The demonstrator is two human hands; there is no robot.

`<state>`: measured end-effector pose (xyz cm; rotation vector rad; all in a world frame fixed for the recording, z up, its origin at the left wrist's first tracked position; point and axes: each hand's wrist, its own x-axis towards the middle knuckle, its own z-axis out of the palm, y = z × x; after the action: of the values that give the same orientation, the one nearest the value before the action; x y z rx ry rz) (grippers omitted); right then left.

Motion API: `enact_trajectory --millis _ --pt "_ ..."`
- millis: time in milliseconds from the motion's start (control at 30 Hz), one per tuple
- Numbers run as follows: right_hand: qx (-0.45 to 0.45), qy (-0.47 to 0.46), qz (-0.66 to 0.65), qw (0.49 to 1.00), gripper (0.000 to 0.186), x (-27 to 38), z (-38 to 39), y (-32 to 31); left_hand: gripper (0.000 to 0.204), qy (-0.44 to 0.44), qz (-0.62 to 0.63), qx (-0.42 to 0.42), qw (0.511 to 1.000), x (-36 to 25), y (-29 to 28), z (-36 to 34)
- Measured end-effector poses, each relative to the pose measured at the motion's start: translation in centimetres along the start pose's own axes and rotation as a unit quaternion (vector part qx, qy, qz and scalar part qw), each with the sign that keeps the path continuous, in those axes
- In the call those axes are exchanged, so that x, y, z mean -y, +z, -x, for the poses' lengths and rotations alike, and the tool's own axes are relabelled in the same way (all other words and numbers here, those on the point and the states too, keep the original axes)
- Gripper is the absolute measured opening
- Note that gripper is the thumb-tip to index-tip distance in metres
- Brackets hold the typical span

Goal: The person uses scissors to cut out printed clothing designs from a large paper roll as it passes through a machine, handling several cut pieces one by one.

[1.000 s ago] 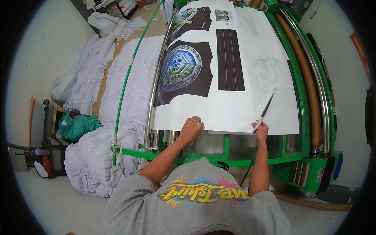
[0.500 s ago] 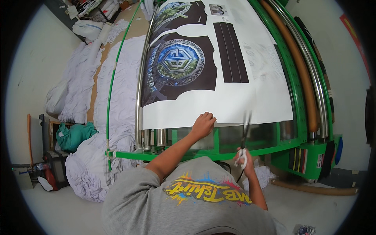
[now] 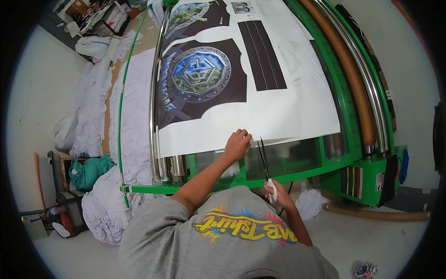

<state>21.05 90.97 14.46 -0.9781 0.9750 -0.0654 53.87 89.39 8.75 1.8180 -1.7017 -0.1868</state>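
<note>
A wide white printed sheet (image 3: 278, 116) with a dark jersey design and a blue round emblem (image 3: 200, 74) lies over a green roller machine (image 3: 297, 174). My left hand (image 3: 238, 145) grips the sheet's near edge, which is lifted a little there. My right hand (image 3: 278, 191) is close to my chest and holds white-handled scissors (image 3: 265, 160). Their blades point up toward the sheet's edge, just right of my left hand.
Crumpled white fabric (image 3: 134, 116) lies along the machine's left side and in heaps on the floor. A teal cloth bundle (image 3: 90, 169) sits at the left. Steel rollers (image 3: 155, 121) and a brown tube (image 3: 348, 79) flank the sheet. White scraps (image 3: 311, 202) lie under the machine's front.
My right hand with the scissors has dropped from the sheet's right edge back toward my body and moved left. My left hand has stayed on the sheet's near edge.
</note>
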Motion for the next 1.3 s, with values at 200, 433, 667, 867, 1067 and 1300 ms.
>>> enact_trajectory --millis 200,433,667,867,1067,1300 --pt "-0.021 -0.010 0.026 0.999 0.035 2.2 -2.6 0.3 0.024 0.000 -0.002 -0.010 1.000 -1.3 1.8 -1.4" --pt "-0.057 -0.022 0.045 0.997 0.038 3.0 -4.5 -0.3 0.026 -0.026 -0.006 -0.012 1.000 -3.1 2.8 -2.5" --pt "-0.084 -0.023 0.089 0.992 0.041 3.0 -5.1 -0.2 0.023 -0.024 -0.004 -0.021 0.999 -3.7 4.1 -3.2" --pt "-0.072 -0.023 0.091 0.993 0.033 2.5 -6.1 0.3 0.021 -0.017 0.000 -0.043 0.999 -3.9 3.8 -3.1" --pt "-0.079 -0.037 0.117 0.989 0.033 2.8 -6.4 0.7 0.023 -0.019 0.011 -0.044 0.999 -3.6 3.8 -3.0" --pt "-0.100 -0.044 0.130 0.985 0.042 4.4 -5.3 1.9 0.029 -0.033 0.019 -0.018 0.999 -3.2 3.7 -2.6"
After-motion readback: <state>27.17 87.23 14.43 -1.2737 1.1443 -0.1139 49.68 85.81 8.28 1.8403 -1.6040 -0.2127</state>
